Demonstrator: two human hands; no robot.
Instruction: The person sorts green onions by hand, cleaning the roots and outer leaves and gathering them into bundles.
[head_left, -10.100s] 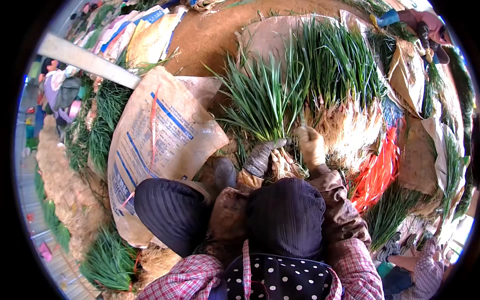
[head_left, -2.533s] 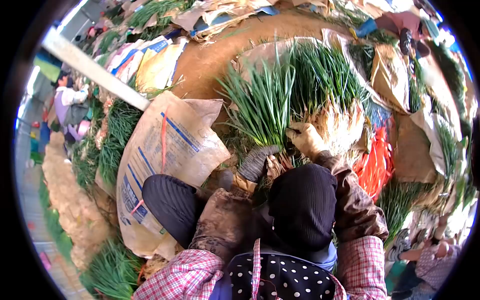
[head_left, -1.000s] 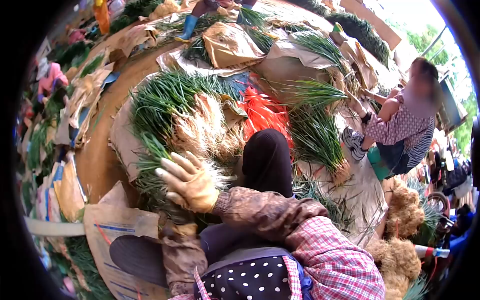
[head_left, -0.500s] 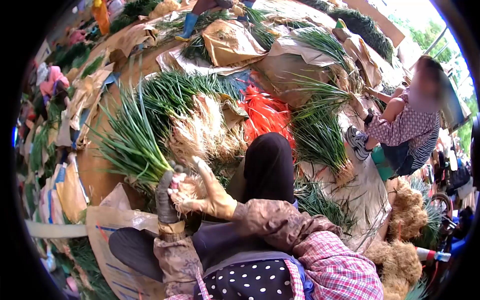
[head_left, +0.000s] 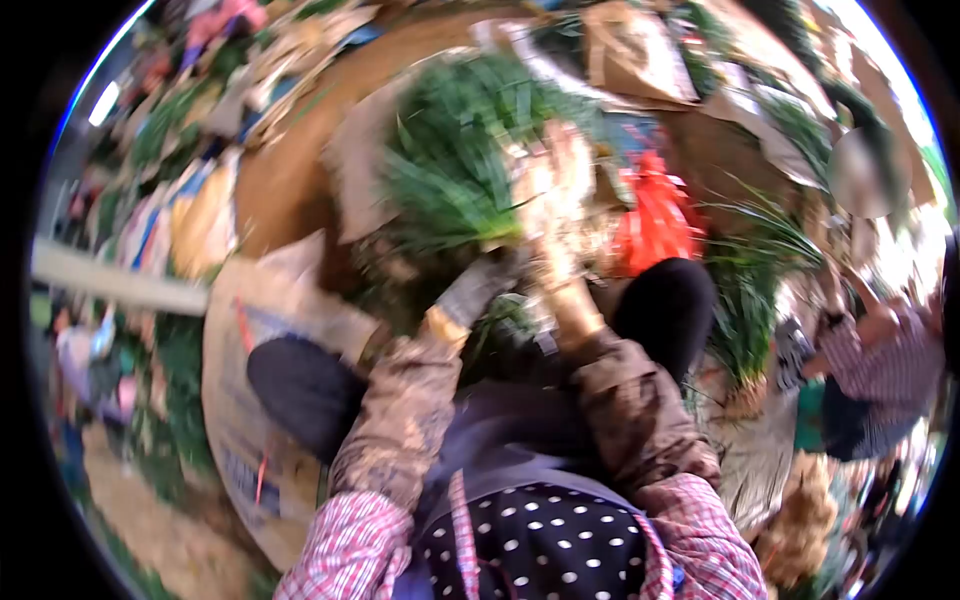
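Note:
My left hand (head_left: 487,283), in a dark grey glove, grips a bunch of green onions (head_left: 455,195) near its root end; motion blur hides the exact hold. The long green leaves spread up and left onto the pile. My right hand (head_left: 568,300), in a yellowish glove, is beside it at the pale roots (head_left: 553,185) of the piled onions. Its fingers are smeared by motion, so whether it grips any roots cannot be made out. Right of the pile lie bright red plastic strips (head_left: 655,220).
A co-worker (head_left: 880,360) sits at the right by another onion bunch (head_left: 748,320). My knees (head_left: 672,312) flank the work area. A printed sack (head_left: 235,370) lies at the left under a pale bar (head_left: 120,277). Brown fibre bundles (head_left: 800,520) are at the lower right.
The view has swung, so the scene sits farther right and lower. My left hand has moved with the onions to the pile's roots; my right hand, open before, now reaches forward beside it.

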